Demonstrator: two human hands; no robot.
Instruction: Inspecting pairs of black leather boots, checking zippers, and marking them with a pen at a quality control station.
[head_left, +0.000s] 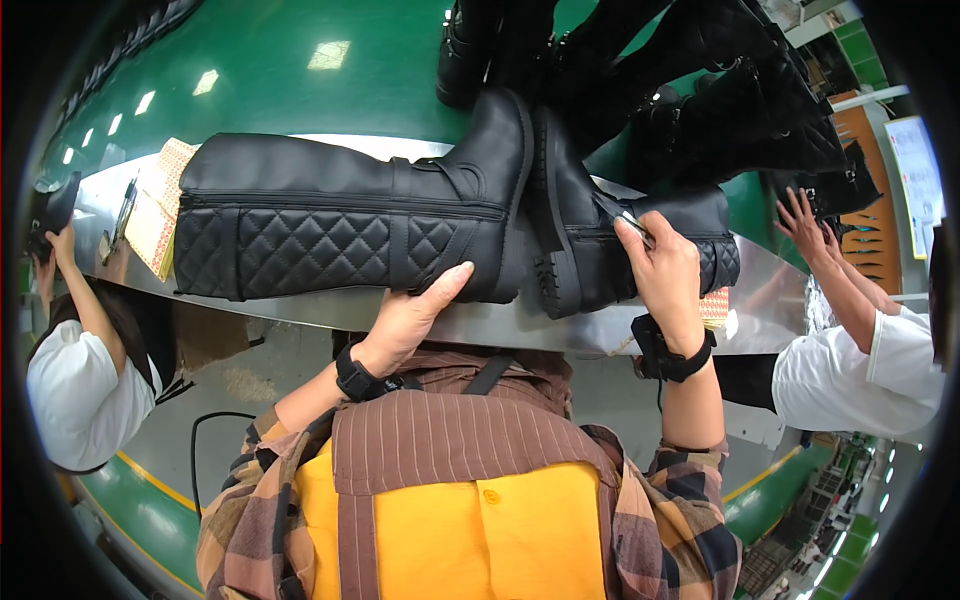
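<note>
A tall black boot (300, 220) with a quilted panel and a long side zipper lies on its side, sole to the right. My left hand (408, 318) grips its underside near the heel, thumb on top and the other fingers hidden beneath. Sole to sole with it lies a second black boot (590, 255), its shaft pointing right. Over that boot's ankle, my right hand (662, 265) pinches a slim silver tool (632, 220) whose tip points at the leather near the zipper. The tool's exact kind is not clear.
Several black boots (720, 110) stand at the far right on the green surface (270, 80) beyond the metal table edge (600, 342). Patterned paper sheets (160, 215) lie left. Co-workers in white shirts handle boots at both sides, one left (85, 380), one right (850, 370).
</note>
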